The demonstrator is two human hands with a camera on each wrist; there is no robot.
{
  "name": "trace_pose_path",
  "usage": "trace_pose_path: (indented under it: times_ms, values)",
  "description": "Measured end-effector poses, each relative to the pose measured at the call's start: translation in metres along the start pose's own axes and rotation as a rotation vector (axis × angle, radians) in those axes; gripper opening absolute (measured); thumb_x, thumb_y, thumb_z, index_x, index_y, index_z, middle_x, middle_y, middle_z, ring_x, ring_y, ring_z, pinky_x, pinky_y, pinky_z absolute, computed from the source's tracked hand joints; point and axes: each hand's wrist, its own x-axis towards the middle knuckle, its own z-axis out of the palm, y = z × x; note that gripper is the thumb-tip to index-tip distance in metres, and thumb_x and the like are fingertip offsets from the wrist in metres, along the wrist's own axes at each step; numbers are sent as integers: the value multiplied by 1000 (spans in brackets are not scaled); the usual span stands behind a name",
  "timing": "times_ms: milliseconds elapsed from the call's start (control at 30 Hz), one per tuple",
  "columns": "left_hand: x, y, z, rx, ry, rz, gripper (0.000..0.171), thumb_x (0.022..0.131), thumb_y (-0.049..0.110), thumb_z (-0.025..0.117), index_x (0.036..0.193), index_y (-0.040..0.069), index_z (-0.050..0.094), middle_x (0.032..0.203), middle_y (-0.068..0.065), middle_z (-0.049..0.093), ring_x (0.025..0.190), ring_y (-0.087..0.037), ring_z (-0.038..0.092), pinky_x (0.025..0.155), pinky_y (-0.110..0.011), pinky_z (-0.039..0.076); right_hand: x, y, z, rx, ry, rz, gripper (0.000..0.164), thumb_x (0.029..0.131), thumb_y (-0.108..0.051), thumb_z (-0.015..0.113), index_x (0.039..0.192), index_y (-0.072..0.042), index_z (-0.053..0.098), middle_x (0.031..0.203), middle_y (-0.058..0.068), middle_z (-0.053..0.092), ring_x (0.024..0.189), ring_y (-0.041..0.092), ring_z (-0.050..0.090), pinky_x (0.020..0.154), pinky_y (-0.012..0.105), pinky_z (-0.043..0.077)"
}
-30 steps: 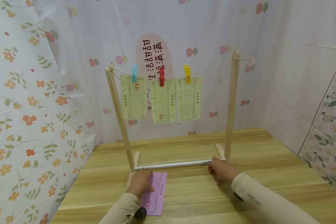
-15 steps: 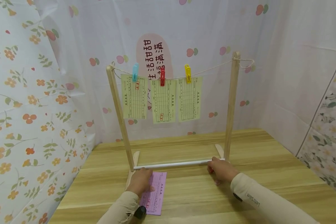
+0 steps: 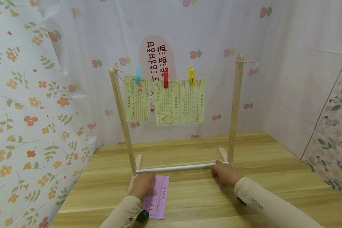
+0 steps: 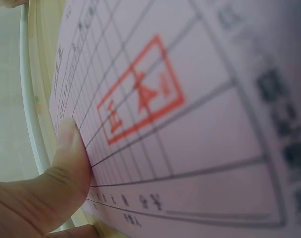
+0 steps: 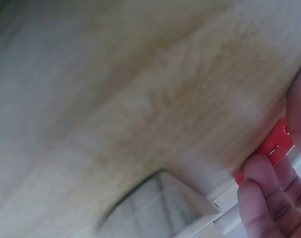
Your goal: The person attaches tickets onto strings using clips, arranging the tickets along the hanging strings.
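Observation:
In the head view my left hand (image 3: pixel 143 186) pinches a pink printed form slip (image 3: pixel 160 199) near the foot of the left post. My left thumb (image 4: pixel 66 168) lies on the slip's face, beside a red boxed stamp, in the left wrist view. By the right end of the white crossbar (image 3: pixel 179 167), my right hand (image 3: pixel 227 174) grips a red clothespin (image 5: pixel 276 146) with curled fingers. Above hang several yellow-green form slips (image 3: pixel 166 104) on a string, under a blue clothespin (image 3: pixel 138 74), another red clothespin (image 3: pixel 166 78) and a yellow clothespin (image 3: pixel 191 76).
The string runs between a left wooden post (image 3: pixel 122 117) and a right wooden post (image 3: pixel 236 110), with flat wooden feet on the wood-grain table (image 3: pixel 193 199). Behind stands a printed curtain (image 3: pixel 211 28); a floral cloth (image 3: pixel 31 120) borders the left side.

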Motion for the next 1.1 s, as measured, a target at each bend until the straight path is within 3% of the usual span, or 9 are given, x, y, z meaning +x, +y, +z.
trace_pose_path:
  times_ms: [433, 1100]
  values:
    - [-2, 1, -1, 8, 25, 22, 51, 46, 36, 84, 81, 10, 56, 76, -8, 58, 74, -31, 58, 61, -44, 46, -3, 1, 0, -21, 5, -4, 47, 42, -5, 88, 75, -15, 56, 79, 0, 46, 67, 16, 47, 59, 35, 45]
    - [-3, 2, -2, -8, 27, 2, 50, 48, 35, 85, 80, 11, 56, 81, -9, 59, 75, -32, 58, 63, -44, 46, -4, 0, -1, -8, -8, -7, 48, 45, -8, 88, 79, -14, 55, 82, 1, 45, 69, 18, 49, 62, 37, 46]
